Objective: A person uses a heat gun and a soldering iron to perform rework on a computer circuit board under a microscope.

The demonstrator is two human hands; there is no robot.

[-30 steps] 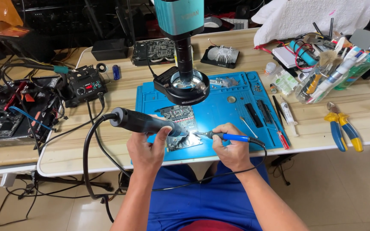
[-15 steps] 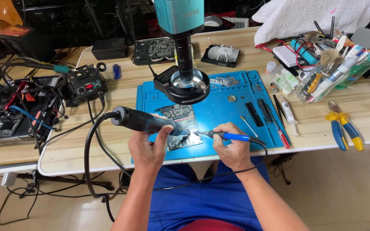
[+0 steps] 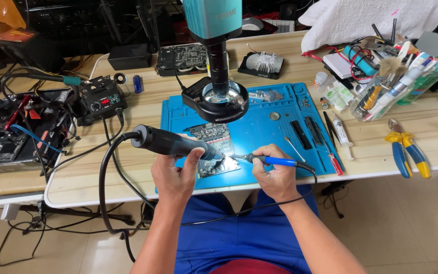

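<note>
Hands (image 3: 224, 175) unmoved, clear tub (image 3: 381, 96) holding brushes

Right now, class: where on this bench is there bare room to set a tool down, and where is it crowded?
Free: bare wood between the blue mat and the pliers, and left of the mat, crossed by the black cable. Crowded: the cluttered right rear by the tool holder, the far left by the control box, and mid-mat, where both hands work at the circuit board.

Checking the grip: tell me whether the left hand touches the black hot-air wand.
Touching: the head view shows the left hand wrapped around the black hot-air wand.
</note>
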